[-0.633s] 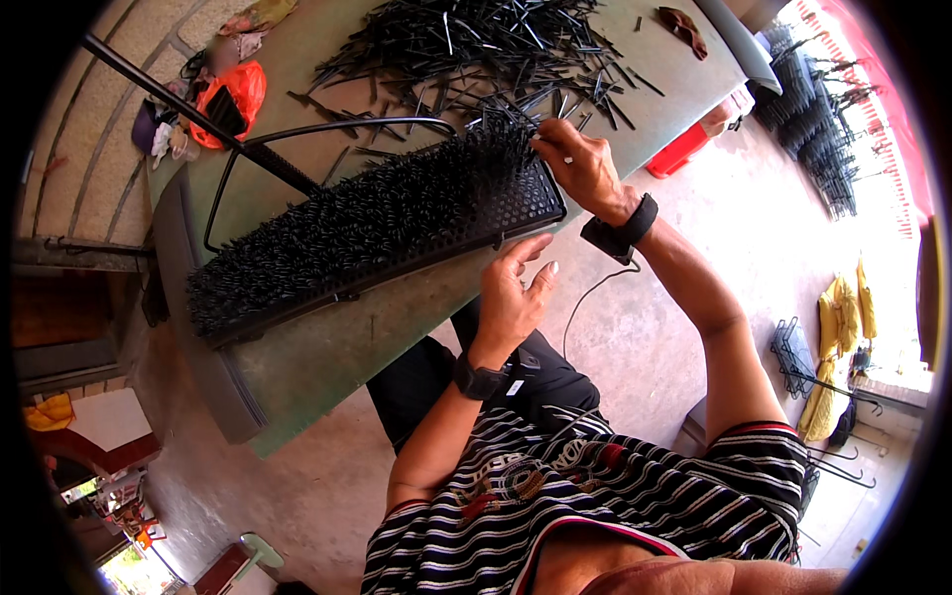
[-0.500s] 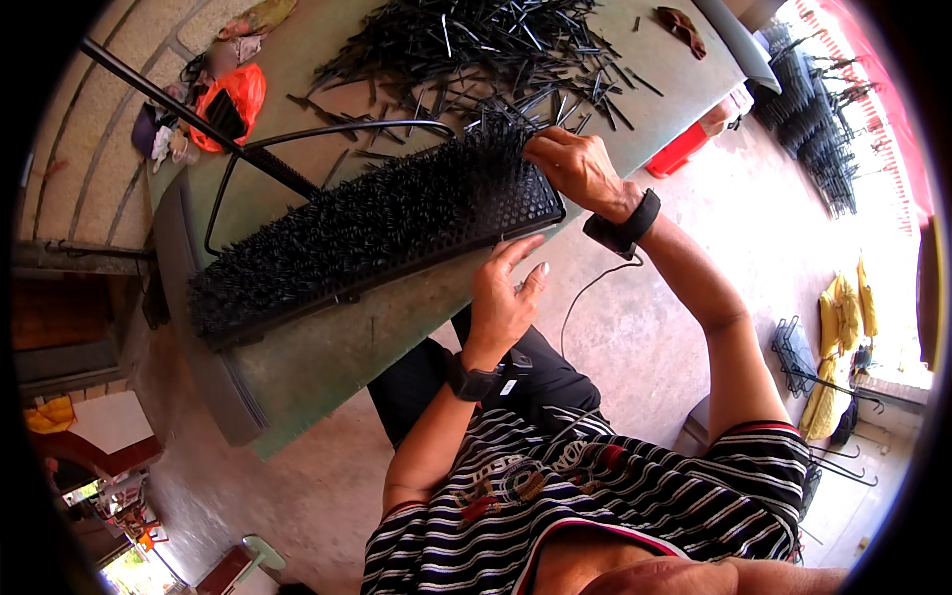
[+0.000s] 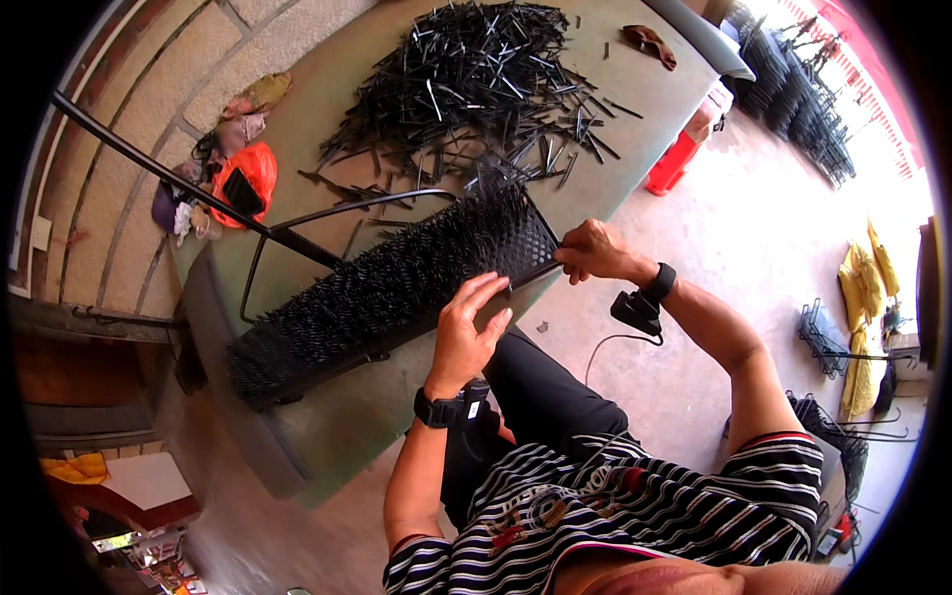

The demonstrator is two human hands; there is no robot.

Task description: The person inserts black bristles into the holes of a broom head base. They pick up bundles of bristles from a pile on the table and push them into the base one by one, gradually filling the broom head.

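Observation:
A long black panel bristling with short black spikes lies tilted on the green table, its near edge lifted. My left hand rests against the panel's near long edge, fingers spread over it. At the right end of the panel, my right hand pinches its lower corner. A big heap of loose black spikes lies on the table beyond the panel. Both wrists wear black bands.
A black metal rod and a bent wire frame lie across the table's left side. An orange bag and rags sit by the brick wall. A red container stands on the concrete floor. Black wire racks are stacked far right.
The right end of the panel has come nearer to me and lifted. My right hand has moved down with its corner, and my left hand has slid up onto the near edge.

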